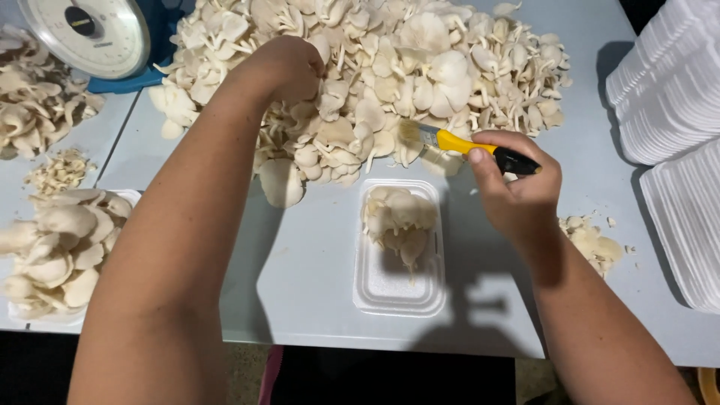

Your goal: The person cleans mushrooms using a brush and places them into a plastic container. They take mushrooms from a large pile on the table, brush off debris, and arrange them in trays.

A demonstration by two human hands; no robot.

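Observation:
My left hand (289, 67) reaches into a big heap of pale oyster mushrooms (390, 75) on the grey table (307, 255), its fingers closed among the caps. My right hand (517, 191) grips a utility knife (469, 146) with a yellow and black handle, blade pointing left at the heap's near edge. Just below the knife sits a white foam tray (397, 285) holding a small bunch of mushrooms (397, 221) in its far half.
A dial scale (86, 30) on a blue base stands at the far left. Another mushroom pile (37, 97) and a filled tray (52, 255) lie at the left. Stacked white foam trays (667, 82) fill the right edge. Trimmings (596, 244) lie by my right wrist.

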